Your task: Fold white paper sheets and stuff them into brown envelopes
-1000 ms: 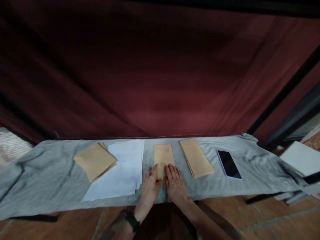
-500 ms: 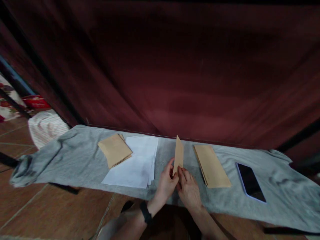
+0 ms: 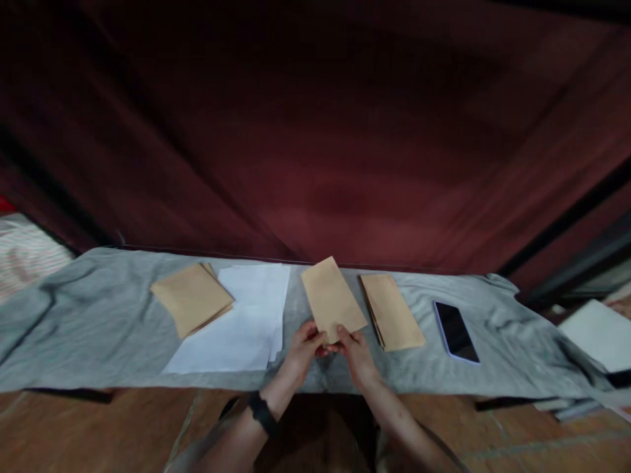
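Between my hands a brown paper envelope (image 3: 331, 295) is held up at a slant, its broad face toward me. My left hand (image 3: 302, 353) pinches its lower left corner, thumb in front. My right hand (image 3: 355, 355) grips the bottom edge, with the thumb lying on the face and the fingers behind. Right of it lies a stack of similar brown envelopes (image 3: 394, 312). To the left, white paper sheets (image 3: 251, 322) lie in a loose pile, and another stack of brown envelopes (image 3: 192, 299) overlaps their left side.
A grey cloth (image 3: 113, 328) covers the narrow bench. A phone (image 3: 456, 332) with a pale purple edge lies on the right. Behind the bench hangs a dark red curtain (image 3: 335, 164). A white flat object (image 3: 599, 335) is at the far right, and tiled floor (image 3: 142, 420) shows below.
The envelope in my hands has turned from nearly edge-on to showing its broad face. My view has shifted to the right, bringing the white object at far right into sight.
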Demonstrator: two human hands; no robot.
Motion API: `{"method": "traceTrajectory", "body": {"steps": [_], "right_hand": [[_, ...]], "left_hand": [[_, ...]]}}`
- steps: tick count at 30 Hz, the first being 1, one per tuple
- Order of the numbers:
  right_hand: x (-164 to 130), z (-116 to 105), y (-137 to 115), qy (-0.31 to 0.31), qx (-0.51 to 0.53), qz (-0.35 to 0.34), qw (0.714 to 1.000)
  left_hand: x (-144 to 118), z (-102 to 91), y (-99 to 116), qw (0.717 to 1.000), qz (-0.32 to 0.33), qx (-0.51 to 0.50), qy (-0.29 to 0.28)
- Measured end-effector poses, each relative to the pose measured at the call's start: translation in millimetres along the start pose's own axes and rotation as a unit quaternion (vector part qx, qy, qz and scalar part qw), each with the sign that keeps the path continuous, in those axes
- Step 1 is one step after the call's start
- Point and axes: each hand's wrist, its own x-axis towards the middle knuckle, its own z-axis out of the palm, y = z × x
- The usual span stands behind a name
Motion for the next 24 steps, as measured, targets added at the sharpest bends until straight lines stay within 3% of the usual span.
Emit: {"method": "traceTrajectory", "body": {"steps": [2, 7, 11, 18, 24], "right_hand": [[1, 0, 2, -0.002, -0.007, 0.008, 1.0], [9, -18, -6, 0.076, -0.012, 0.021, 0.997], [18, -31, -18, 0.066, -0.011, 0.022, 0.998], [26, -56, -38, 0.089, -0.023, -0.009, 0.996], [22, -61, -41, 0.083, -0.045, 0.0, 0.996]], "left_hand": [[3, -3.1, 0, 0.999, 0.018, 0.039, 0.013], [12, -9.7, 7, 0.993, 0.031, 0.111, 0.017], [13, -8.2, 12, 0.99, 0.046, 0.13, 0.011], [9, 6.0, 14, 0.99, 0.031, 0.12, -0.071], [0, 17.2, 12, 0.992, -0.006, 0.08, -0.093]]}}
